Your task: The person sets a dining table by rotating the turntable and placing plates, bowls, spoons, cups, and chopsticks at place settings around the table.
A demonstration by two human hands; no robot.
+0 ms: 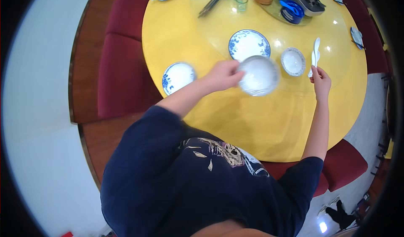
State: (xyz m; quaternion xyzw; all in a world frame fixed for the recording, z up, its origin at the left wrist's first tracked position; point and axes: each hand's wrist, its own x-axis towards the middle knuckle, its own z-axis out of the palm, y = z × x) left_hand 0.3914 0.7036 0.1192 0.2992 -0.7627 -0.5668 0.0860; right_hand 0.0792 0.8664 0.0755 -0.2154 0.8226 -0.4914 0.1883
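Observation:
My left hand (225,75) grips the rim of a white bowl (259,78), slightly blurred and held over the near part of the table. Just beyond it lies a plate with a blue floral border (249,45), its near edge partly covered by the bowl. Between my two hands sits a smaller patterned bowl (293,62). At the right, my right hand (321,80) has its fingers closed on white spoons (315,57) whose exact number I cannot make out. Another blue-patterned plate (180,78) rests left of my left forearm.
A yellow cloth covers the round table (261,127), with a glass turntable (210,35) on it. Green glasses (241,2), dark chopsticks (213,2), a blue ashtray-like dish (292,12) and a portable stove (308,0) stand at the far side. Red chairs (126,73) surround it.

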